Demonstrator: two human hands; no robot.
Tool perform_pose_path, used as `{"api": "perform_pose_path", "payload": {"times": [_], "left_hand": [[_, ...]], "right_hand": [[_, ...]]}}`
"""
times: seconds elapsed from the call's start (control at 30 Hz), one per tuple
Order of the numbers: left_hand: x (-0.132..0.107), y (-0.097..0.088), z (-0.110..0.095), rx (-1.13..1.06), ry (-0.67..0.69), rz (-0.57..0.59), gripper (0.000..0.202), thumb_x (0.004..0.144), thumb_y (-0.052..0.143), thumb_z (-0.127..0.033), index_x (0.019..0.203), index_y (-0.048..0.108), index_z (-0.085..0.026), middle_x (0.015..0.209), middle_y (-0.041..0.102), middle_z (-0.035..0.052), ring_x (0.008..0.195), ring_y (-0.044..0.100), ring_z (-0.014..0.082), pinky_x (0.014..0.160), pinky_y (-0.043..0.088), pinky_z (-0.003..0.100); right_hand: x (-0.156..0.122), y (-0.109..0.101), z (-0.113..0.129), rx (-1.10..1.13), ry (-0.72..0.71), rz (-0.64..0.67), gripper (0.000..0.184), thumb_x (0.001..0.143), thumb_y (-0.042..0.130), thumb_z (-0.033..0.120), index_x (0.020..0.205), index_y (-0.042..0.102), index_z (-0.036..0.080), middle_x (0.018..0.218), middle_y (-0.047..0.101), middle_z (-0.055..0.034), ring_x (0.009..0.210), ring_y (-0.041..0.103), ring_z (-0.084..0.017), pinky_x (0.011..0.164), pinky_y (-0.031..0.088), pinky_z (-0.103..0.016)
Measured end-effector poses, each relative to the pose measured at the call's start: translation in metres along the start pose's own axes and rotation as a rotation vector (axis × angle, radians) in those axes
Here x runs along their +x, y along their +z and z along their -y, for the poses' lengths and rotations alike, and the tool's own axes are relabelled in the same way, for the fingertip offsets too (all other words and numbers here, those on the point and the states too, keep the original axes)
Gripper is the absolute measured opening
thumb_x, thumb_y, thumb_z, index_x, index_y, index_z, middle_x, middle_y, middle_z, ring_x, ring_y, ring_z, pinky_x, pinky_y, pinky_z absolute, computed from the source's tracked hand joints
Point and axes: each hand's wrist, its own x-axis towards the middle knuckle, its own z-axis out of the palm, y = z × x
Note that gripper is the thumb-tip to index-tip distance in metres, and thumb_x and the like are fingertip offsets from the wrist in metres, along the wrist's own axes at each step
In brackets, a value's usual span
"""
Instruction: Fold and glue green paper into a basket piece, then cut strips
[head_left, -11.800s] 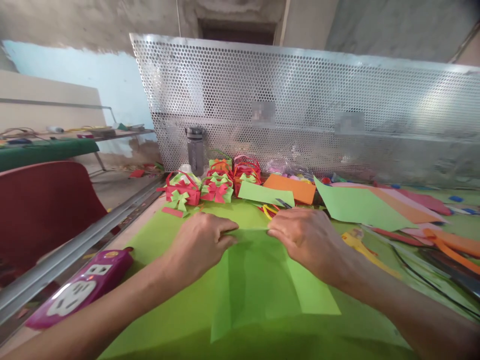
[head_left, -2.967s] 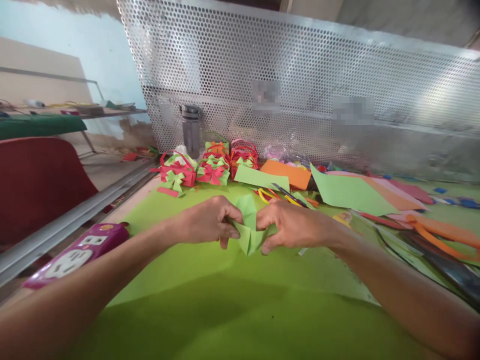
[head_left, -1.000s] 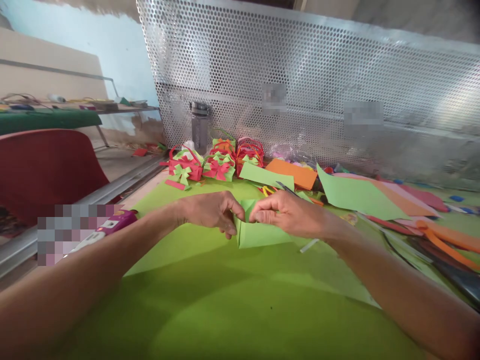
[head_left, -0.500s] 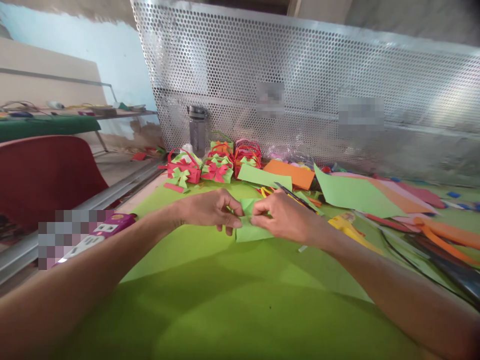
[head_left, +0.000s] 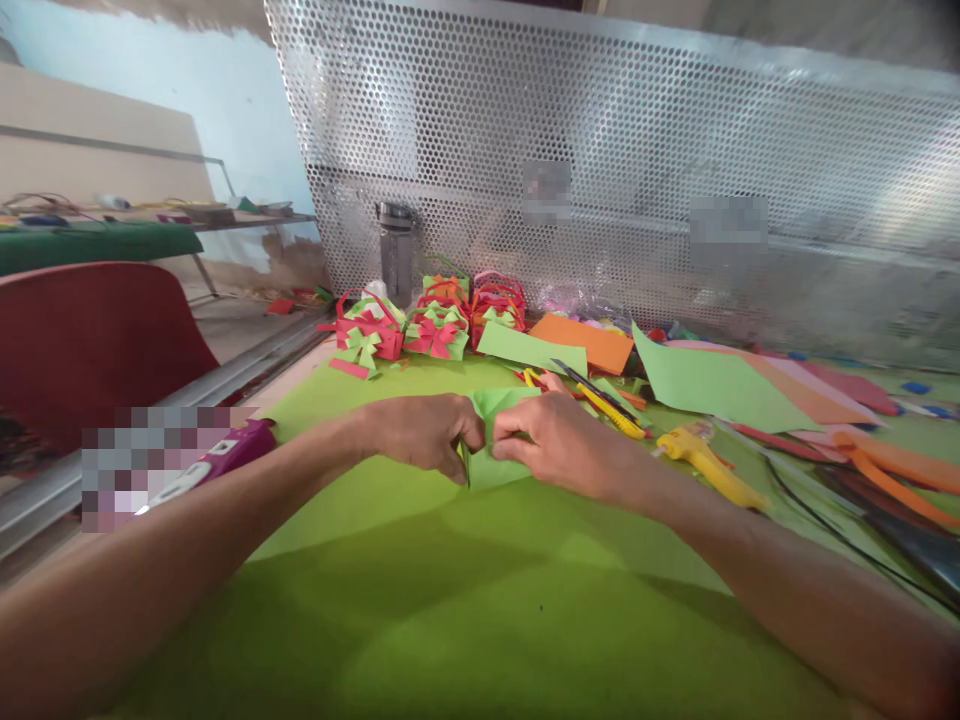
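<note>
Where a broad green sheet spread under both hands about twelve seconds ago, a small folded green paper [head_left: 491, 476] now sits between them over the middle of the bench [head_left: 540, 660]. The left hand [head_left: 420, 430] has its fingers pinched on the paper's left edge, while those of the right hand [head_left: 559, 440] are bent against its front, though whether they grip I cannot tell. The cutter [head_left: 600, 400], half a second ago partly covered by the right hand, now shows its yellow handle just beyond it.
</note>
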Motion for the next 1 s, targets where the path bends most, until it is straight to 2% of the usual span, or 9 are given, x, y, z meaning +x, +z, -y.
{"api": "perform_pose_path", "payload": {"times": [0.17,0.3,0.4,0.47,0.57,0.7,1.0], "left_hand": [[0.0016,0.003,-0.0024,0.087,-0.051,-0.084,0.039,0.059,0.065,-0.015,0.047,0.028,-0.017,0.047,0.024,-0.0081,0.045,0.024,0.006,0.043,0.017,0.022],[0.0005,0.0024,-0.0008,0.109,-0.05,-0.099,0.027,0.059,0.066,-0.018,0.05,0.041,-0.016,0.057,0.043,-0.0061,0.051,0.036,0.0071,0.047,0.025,0.02],[-0.0003,0.002,0.0023,0.097,-0.061,-0.084,0.012,0.062,0.066,-0.021,0.065,0.056,-0.015,0.069,0.057,-0.0032,0.058,0.047,0.0098,0.051,0.03,0.02],[-0.0006,0.0021,0.0045,0.086,-0.075,-0.077,0.014,0.062,0.066,-0.02,0.074,0.059,-0.014,0.073,0.06,-0.0023,0.061,0.051,0.0113,0.053,0.033,0.019],[-0.0009,0.0025,0.0065,0.075,-0.097,-0.076,0.019,0.062,0.066,-0.02,0.079,0.06,-0.014,0.074,0.062,-0.0017,0.064,0.054,0.0128,0.055,0.035,0.02],[-0.0016,0.0035,0.0058,0.083,-0.124,-0.085,0.017,0.062,0.065,-0.021,0.077,0.059,-0.014,0.069,0.06,-0.0032,0.061,0.053,0.0124,0.053,0.034,0.019],[-0.0033,0.0051,0.003,0.1,-0.131,-0.086,0.02,0.061,0.065,-0.022,0.077,0.057,-0.014,0.066,0.058,-0.0026,0.057,0.052,0.0122,0.05,0.033,0.02]], "right_hand": [[-0.0013,-0.0005,0.0046,-0.233,-0.047,-0.078,0.023,0.084,0.058,0.021,0.061,0.057,0.017,0.056,0.054,0.0044,0.064,0.048,-0.012,0.09,0.024,-0.042],[-0.0012,-0.002,0.001,-0.305,-0.064,-0.132,0.023,0.085,0.055,0.019,0.063,0.058,0.018,0.06,0.057,0.003,0.07,0.051,-0.014,0.091,0.022,-0.045],[-0.0007,-0.0009,-0.0031,-0.329,-0.064,-0.154,0.023,0.085,0.055,0.018,0.062,0.057,0.018,0.059,0.057,0.003,0.069,0.05,-0.014,0.089,0.023,-0.044],[-0.0004,0.0,-0.0045,-0.339,-0.057,-0.147,0.023,0.085,0.055,0.018,0.062,0.057,0.017,0.059,0.058,0.0023,0.068,0.05,-0.014,0.087,0.026,-0.042],[0.0001,0.0004,-0.0049,-0.346,-0.055,-0.136,0.025,0.087,0.053,0.019,0.062,0.056,0.017,0.06,0.058,0.0011,0.068,0.05,-0.014,0.084,0.029,-0.04],[0.0007,0.0006,-0.0046,-0.357,-0.057,-0.128,0.024,0.086,0.053,0.019,0.062,0.056,0.017,0.06,0.059,0.0002,0.067,0.05,-0.014,0.082,0.031,-0.038],[0.0011,0.002,-0.0052,-0.375,-0.066,-0.145,0.022,0.084,0.056,0.02,0.063,0.057,0.018,0.058,0.057,0.0016,0.066,0.05,-0.015,0.082,0.031,-0.037]]}}
